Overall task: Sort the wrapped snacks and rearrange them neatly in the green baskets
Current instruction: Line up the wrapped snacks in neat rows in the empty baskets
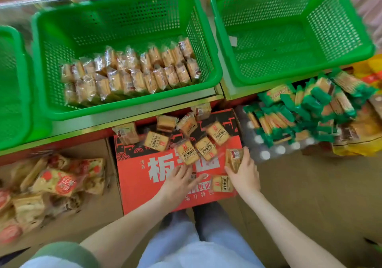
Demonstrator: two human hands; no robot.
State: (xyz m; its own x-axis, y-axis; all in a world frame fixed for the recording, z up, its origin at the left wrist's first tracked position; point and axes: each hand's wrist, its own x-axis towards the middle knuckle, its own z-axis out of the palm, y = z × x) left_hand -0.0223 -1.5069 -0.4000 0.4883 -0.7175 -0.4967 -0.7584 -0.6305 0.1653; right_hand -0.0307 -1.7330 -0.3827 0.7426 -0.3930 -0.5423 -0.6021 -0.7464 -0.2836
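1. Pile of red-labelled snacks (55, 183), lower left of the frame, lying on cardboard (99, 216); none is in a basket yet.
2. Upper centre-left: middle basket (124, 108), with two tidy rows of tan packets (132, 75) standing on edge along its near wall. The far half of its floor is bare.
3. Lower centre: red box (134, 195), with about ten loose packets (205, 146) of the same tan kind scattered on its lid, still to be moved.
4. Left hand (177, 183): fingers straight and spread, flat on the lid just below one loose packet. It grips nothing that can be made out.
5. Right hand (245, 174): fingers curled round the held packet (233, 158), at the lid's right edge.
6. Upper right: right basket (289, 78), holding no snacks.
7. Right of the frame: green-wrapped snacks (306, 110), heaped below that basket and unsorted. By this view, one kind is mostly placed and two kinds are not begun.
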